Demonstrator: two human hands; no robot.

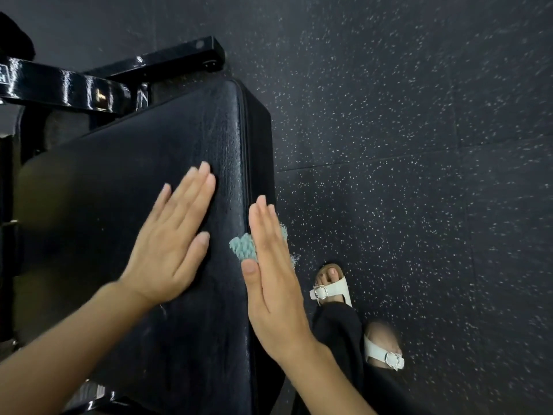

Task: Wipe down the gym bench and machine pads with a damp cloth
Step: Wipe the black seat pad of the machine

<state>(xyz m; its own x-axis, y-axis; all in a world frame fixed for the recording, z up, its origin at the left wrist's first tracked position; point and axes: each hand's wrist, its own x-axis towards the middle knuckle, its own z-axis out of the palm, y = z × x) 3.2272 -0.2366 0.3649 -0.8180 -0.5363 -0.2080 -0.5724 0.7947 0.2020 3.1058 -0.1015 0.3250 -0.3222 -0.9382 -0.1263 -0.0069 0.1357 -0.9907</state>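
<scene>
At right edge of pad [119, 163]: teal cloth [242, 248], pinned against side seam.
Right hand [273, 283]: fingers [263, 223] straight, pressed together, flat over cloth; cloth peeks out both sides, above thumb tip.
Left hand [173, 241]: fingers [191, 193] straight, together, flat on pad top, apart from cloth.

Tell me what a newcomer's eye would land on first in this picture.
Two flat hands sit low in the centre: the left hand rests on top of the black bench pad, while the right hand presses a teal cloth against the pad's right edge. At lower right, white buckled sandals stand out on the dark speckled floor.
</scene>
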